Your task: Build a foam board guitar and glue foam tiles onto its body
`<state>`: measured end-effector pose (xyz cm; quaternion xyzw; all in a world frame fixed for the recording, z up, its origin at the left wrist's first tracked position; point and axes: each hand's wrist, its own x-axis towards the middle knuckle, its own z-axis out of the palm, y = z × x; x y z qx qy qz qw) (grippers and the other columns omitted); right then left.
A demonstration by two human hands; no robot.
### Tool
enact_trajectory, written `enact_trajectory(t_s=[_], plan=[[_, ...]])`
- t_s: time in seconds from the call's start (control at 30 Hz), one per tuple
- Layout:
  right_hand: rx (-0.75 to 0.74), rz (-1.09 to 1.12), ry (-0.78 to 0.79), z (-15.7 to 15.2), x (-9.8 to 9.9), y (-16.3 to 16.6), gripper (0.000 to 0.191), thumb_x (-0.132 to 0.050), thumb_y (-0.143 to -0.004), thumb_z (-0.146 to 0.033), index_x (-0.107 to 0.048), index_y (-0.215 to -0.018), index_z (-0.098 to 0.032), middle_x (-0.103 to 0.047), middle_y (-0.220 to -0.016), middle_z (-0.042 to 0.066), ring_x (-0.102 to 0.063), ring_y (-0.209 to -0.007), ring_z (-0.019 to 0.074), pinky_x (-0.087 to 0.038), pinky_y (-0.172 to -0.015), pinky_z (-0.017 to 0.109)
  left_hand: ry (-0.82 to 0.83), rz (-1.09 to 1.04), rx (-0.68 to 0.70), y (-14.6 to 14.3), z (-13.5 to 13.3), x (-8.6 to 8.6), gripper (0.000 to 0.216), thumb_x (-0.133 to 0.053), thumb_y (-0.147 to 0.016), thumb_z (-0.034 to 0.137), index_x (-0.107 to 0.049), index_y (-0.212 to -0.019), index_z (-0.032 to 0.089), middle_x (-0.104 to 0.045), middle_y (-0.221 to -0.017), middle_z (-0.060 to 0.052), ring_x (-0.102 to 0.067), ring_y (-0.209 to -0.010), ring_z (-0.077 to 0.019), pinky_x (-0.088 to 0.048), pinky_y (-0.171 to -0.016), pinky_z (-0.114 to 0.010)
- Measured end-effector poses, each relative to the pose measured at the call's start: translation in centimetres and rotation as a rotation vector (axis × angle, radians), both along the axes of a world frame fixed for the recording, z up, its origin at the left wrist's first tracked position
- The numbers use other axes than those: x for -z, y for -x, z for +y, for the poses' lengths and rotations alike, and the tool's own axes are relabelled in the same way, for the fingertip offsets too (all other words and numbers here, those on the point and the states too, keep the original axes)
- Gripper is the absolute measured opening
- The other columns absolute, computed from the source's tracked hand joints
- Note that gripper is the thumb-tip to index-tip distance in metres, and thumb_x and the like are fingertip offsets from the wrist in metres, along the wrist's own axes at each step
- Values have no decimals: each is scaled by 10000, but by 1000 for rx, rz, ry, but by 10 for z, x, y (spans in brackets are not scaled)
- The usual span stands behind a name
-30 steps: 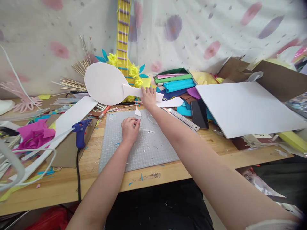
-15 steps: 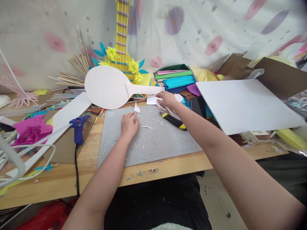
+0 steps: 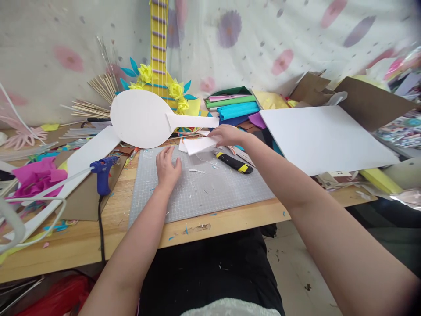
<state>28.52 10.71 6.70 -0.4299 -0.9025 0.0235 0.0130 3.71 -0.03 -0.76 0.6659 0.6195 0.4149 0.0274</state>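
My right hand (image 3: 228, 134) grips a small white foam piece (image 3: 197, 145) and holds it over the far edge of the grey cutting mat (image 3: 210, 188). My left hand (image 3: 167, 166) lies flat on the mat with its fingers spread, holding nothing. Just behind both hands, a white paddle-shaped foam cutout (image 3: 144, 118) rests on the clutter, its handle pointing right. A black and yellow utility knife (image 3: 235, 163) lies on the mat just right of the foam piece. White scraps dot the mat.
A blue glue gun (image 3: 101, 173) with a black cord stands left of the mat. A large white board (image 3: 324, 138) leans at the right, with cardboard behind it. Coloured foam rolls (image 3: 235, 107), wooden sticks (image 3: 98, 94), a yellow paper guitar (image 3: 159, 48) and pink paper (image 3: 37, 175) crowd the wooden table (image 3: 98, 237).
My right hand let go of the paddle's handle, moved right, then drew a small white foam piece onto the mat. My left hand opened from curled to flat.
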Motion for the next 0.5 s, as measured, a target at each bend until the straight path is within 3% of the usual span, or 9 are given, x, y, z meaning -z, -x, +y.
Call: enact_trajectory(t_s=[0.13,0.23,0.33,0.4,0.5], plan=[[-303,73,35,-38,16,43,505,-652,-729,-195,-611,-1232,-226,-636,-1225,74,-536,-1149,248,-342,-1013,432,10,141,158,-8,-10,-7,573,-613,-783,386,-498,-1308,187,-495,-1357,-147,-403,-1291,-298,-264,-1106,-464],[-325,157,21,-57,36,58,495,-641,-760,-199,-593,-1252,-193,-610,-1254,112,-513,-1189,249,-344,-1023,432,184,267,223,-10,-17,-4,565,-632,-778,387,-517,-1292,183,-579,-1247,-145,-507,-1174,-304,-342,-1040,-459],[-99,266,-94,-66,47,42,585,-683,-759,-324,-533,-1313,-210,-485,-1385,145,-417,-1291,282,-328,-1042,478,262,309,195,-1,-18,-2,463,-611,-794,351,-584,-1223,178,-620,-1154,-139,-556,-1087,-306,-403,-963,-438],[120,295,-167,-70,50,20,603,-663,-778,-386,-506,-1333,-212,-492,-1355,153,-422,-1278,295,-338,-1036,488,241,298,155,8,-16,-5,427,-601,-791,340,-612,-1188,182,-624,-1145,-135,-554,-1082,-311,-406,-957,-437],[329,208,-78,-80,54,-11,705,-676,-750,-461,-470,-1355,-163,-524,-1271,188,-474,-1208,325,-393,-986,466,241,292,122,23,-12,-10,406,-603,-764,329,-639,-1143,186,-637,-1128,-125,-547,-1082,-316,-402,-964,-440]])
